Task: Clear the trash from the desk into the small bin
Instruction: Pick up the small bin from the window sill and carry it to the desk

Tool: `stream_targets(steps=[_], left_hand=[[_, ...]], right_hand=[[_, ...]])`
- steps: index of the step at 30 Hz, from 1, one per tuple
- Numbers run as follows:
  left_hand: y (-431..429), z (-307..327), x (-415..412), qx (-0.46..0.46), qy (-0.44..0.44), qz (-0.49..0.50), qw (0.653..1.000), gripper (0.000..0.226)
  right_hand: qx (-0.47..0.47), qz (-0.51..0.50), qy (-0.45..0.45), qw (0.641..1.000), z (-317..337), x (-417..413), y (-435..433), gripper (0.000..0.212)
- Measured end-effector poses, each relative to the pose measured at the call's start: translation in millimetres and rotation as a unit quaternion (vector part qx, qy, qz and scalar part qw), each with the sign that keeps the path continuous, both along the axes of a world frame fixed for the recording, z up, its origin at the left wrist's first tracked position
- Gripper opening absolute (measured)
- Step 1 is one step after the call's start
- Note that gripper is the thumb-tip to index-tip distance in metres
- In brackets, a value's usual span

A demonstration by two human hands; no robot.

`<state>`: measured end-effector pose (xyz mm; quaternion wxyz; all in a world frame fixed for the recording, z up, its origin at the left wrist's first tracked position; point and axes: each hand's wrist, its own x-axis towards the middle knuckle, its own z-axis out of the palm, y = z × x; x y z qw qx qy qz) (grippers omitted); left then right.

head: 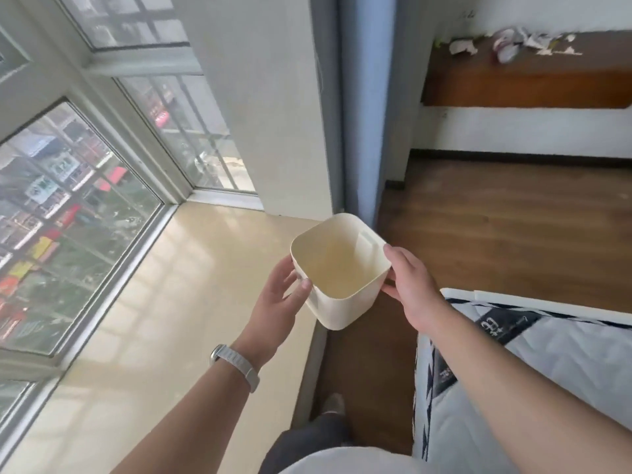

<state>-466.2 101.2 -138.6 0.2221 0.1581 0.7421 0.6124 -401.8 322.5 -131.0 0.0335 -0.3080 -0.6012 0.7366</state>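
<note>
A small cream square bin with rounded corners is held up in the air in front of me, its inside bare. My left hand grips its left wall, thumb on the rim. My right hand holds its right wall. Far off at the top right is the brown wooden desk, with crumpled paper and wrappers scattered along its top against the white wall.
A wide beige window sill runs along the left below large windows. A blue curtain hangs beside a white pillar. Wooden floor lies between me and the desk. A mattress edges in at the lower right.
</note>
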Motion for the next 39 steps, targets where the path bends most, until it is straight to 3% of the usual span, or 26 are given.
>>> stream_targets(steps=[11,22,34,39], left_hand=[[122,-28,-98,0.027,-0.018,-0.124,0.992,0.053],[221,-23,-207,0.049,-0.025,-0.189,0.981,0.05],[346,-24,-255,0.044,-0.024,-0.208,0.977,0.044],[405,-19,-277,-0.003,-0.016,-0.207,0.978,0.053]], right_hand=[[0.034,-0.14,-0.033,0.989,-8,-43,96,0.02],[0.052,-0.208,-0.04,0.976,10,-129,175,0.013],[-0.037,-0.273,-0.025,0.961,-12,-163,287,0.013],[-0.054,-0.259,-0.025,0.964,-12,-183,350,0.014]])
